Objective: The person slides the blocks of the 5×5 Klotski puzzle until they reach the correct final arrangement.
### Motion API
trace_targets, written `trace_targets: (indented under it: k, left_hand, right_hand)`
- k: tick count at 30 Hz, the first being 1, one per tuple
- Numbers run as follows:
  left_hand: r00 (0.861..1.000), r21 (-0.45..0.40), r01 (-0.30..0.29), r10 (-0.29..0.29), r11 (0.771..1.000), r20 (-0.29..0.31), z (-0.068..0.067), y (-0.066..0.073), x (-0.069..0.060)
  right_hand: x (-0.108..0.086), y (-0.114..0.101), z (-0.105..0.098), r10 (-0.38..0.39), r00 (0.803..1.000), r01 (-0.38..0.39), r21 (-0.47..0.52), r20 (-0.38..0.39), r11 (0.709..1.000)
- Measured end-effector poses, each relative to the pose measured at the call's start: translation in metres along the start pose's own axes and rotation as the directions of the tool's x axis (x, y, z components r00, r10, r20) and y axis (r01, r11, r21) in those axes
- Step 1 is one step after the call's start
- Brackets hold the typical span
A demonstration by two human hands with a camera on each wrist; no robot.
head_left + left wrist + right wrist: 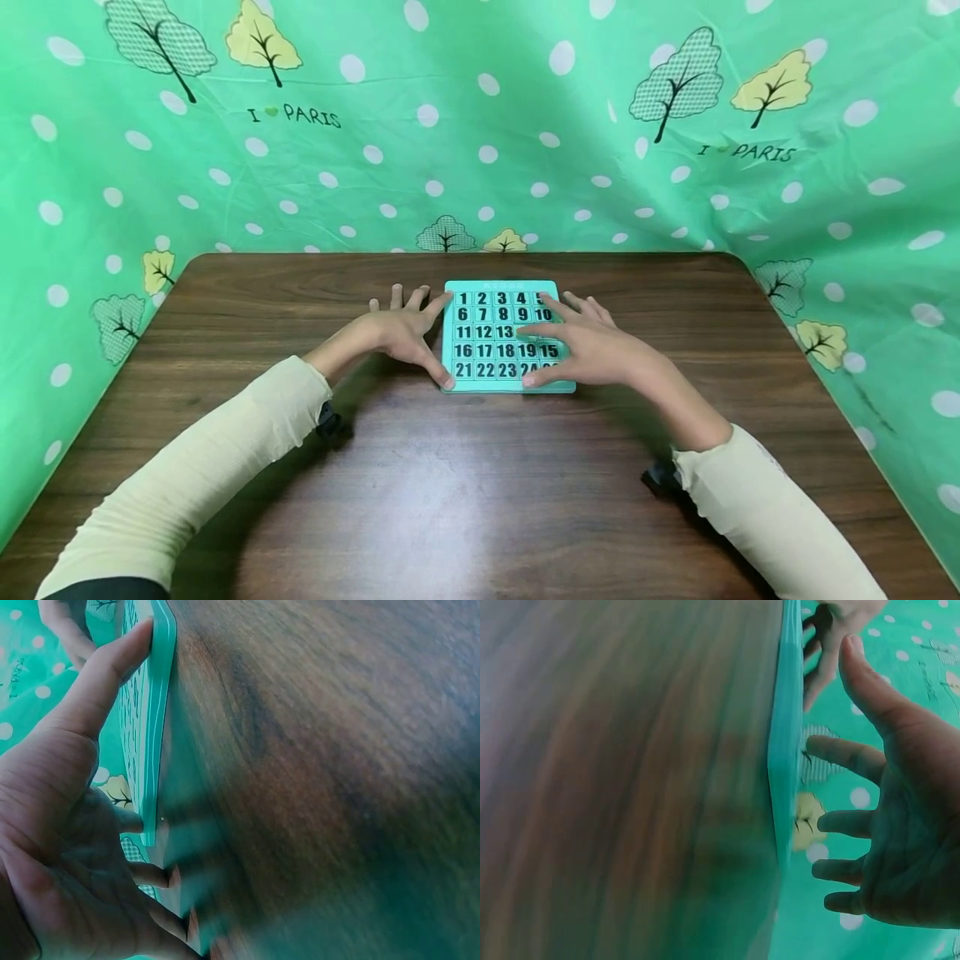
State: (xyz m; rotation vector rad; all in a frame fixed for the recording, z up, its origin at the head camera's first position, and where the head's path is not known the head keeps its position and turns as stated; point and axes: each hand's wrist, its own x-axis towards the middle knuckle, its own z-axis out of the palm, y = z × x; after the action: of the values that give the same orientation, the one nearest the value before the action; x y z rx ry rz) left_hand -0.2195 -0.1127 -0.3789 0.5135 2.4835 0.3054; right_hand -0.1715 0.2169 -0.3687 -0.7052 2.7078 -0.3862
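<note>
A turquoise number puzzle board (486, 385) lies flat on the brown wooden table, its square tiles in rows with black numbers that begin at 1 in the far left corner. At its left side my left hand (401, 332) is spread, thumb at the near left corner and index finger at the far left corner. The left wrist view has that thumb (112, 671) against the board's edge (159, 712). Over the right part of the board, my right hand (600, 346) has its fingers spread and covers some tiles. In the right wrist view this hand (911, 825) appears apart from the board.
The wooden table (420, 500) reaches to a green curtain (480, 108) with white dots and tree prints, which hangs behind it and at both sides. Dark wrist bands (660, 477) show by the pale sleeves (202, 458).
</note>
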Motion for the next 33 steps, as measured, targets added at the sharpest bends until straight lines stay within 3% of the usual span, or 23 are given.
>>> trace_targets:
  k: [6, 12, 20, 27, 33]
  left_hand:
    - [1.000, 0.021, 0.008, -0.009, 1.000, 0.008, -0.001, 0.000, 0.000]
    - [1.000, 0.033, 0.006, -0.006, 0.999, 0.010, -0.001, -0.001, 0.000]
    - [1.000, 0.043, 0.007, -0.008, 0.999, 0.018, -0.002, 0.001, 0.000]
    - [1.000, 0.037, -0.001, 0.001, 0.999, 0.003, 0.002, -0.005, 0.008]
    - [1.000, 0.042, 0.003, -0.003, 0.999, -0.004, 0.005, -0.007, 0.013]
  right_hand:
    - [-0.018, 0.016, -0.012, 0.062, 0.998, -0.062, -0.011, -0.011, 0.998]
    - [-0.021, 0.022, -0.012, 0.075, 0.997, -0.075, -0.008, 0.012, 0.997]
    - [-0.017, 0.019, -0.008, 0.049, 0.999, -0.049, -0.012, 0.021, 0.999]
    - [-0.007, 0.006, -0.004, 0.030, 0.999, -0.028, -0.033, 0.035, 0.999]
    - [-0.017, 0.006, -0.004, 0.058, 0.998, -0.057, -0.042, 0.035, 0.997]
